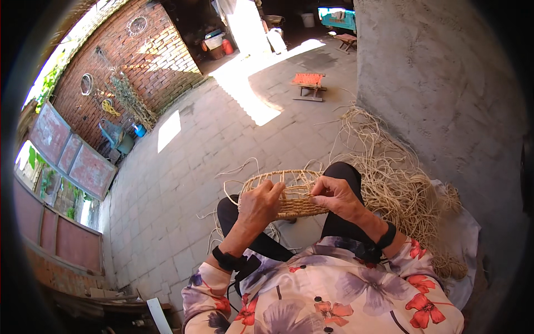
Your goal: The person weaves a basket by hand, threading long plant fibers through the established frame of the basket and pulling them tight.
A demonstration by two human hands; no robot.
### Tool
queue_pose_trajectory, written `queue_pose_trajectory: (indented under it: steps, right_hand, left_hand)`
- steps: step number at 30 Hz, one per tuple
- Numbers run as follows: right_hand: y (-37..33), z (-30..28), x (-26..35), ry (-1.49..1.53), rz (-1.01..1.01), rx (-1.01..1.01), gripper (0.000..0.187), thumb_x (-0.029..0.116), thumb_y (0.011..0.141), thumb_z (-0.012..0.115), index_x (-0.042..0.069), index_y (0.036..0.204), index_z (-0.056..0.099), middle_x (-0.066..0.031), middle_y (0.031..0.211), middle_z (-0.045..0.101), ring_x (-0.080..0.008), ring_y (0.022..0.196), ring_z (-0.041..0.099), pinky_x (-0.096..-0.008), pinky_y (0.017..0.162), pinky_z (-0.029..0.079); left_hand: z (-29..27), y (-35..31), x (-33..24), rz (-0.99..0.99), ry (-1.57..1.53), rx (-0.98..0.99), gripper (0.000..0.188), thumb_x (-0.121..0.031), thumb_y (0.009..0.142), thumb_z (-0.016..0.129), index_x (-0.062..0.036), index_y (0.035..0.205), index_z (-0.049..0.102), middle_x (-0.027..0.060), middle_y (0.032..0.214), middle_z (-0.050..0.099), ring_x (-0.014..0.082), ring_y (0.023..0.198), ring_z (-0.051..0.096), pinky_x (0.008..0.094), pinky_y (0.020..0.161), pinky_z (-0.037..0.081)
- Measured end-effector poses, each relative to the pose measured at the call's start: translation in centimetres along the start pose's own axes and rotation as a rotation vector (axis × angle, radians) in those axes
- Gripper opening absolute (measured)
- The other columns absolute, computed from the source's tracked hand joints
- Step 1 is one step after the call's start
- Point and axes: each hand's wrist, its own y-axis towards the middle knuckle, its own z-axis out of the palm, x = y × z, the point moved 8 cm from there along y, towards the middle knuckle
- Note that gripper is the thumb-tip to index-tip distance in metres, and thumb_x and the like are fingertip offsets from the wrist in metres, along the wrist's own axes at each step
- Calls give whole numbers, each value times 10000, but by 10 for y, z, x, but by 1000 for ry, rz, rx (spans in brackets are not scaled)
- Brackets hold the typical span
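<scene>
Tan fibre forms the oval, open-ribbed basket (300, 210) held at the black-trousered knees (347, 173). The bare left hand (258, 206) curls closed on its left side; the right hand (338, 197) pinches thumb to fingertip at its right; whether a strand lies between, I cannot tell. Uneven tension could pull the basket lopsided; the tangled heap of pale strands (392, 175) beside the right knee could knot if tugged.

The left hand (260, 205) is hiding part of the basketwork (300, 208), the right hand (338, 197) is pinching its right end too finely to make out, the strand pile (389, 183) is blurring at lower right, the bottom edge is cutting off the floral shirt (356, 284), and darkness is swallowing the doorway (192, 28).
</scene>
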Motion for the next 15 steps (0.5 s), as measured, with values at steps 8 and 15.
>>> queue_pose_trajectory:
  steps: [8,15]
  right_hand:
    - [18,10,4,-241,-43,-9,100,64,870,683,9,879,601,10,736,609,-33,703,539,-225,644,467]
    - [24,13,2,-326,-85,-73,128,97,818,702,12,842,608,-96,728,633,-165,674,606,-314,640,489]
  left_hand:
    - [17,-43,70,-687,-1170,-89,193,17,863,543,-69,1010,635,-17,792,534,54,566,483,221,478,393]
    - [23,-42,59,-678,-1539,85,153,-57,851,627,-60,1004,629,22,778,546,99,582,522,261,527,434]
